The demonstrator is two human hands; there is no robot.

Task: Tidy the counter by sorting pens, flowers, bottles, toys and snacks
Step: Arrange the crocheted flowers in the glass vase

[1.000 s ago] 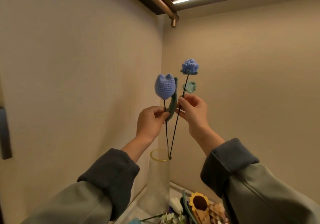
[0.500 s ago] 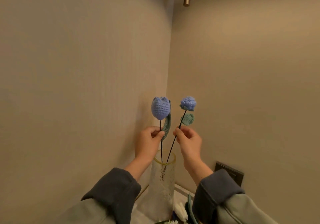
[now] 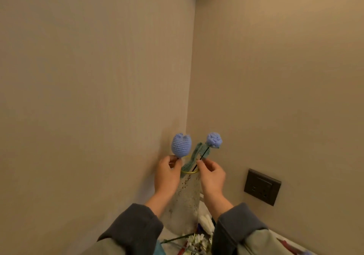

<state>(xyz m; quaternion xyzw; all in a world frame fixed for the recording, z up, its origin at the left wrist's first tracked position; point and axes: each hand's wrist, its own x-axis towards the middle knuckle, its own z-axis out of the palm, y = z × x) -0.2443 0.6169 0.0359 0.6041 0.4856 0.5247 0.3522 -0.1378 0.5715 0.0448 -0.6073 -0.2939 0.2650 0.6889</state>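
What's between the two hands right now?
Head view: between the left hand and right hand lie the green crochet leaf and the rose stem, entering the vase at its gold rim.

Warm, dim light is coming from the upper right, brightening the right wall [image 3: 295, 38]; the left wall [image 3: 78, 77] is sitting duller; the left hand [image 3: 167, 178] is casting a faint shadow on it; everything is looking soft, the sleeves [image 3: 134, 227] blurring at the bottom edge.
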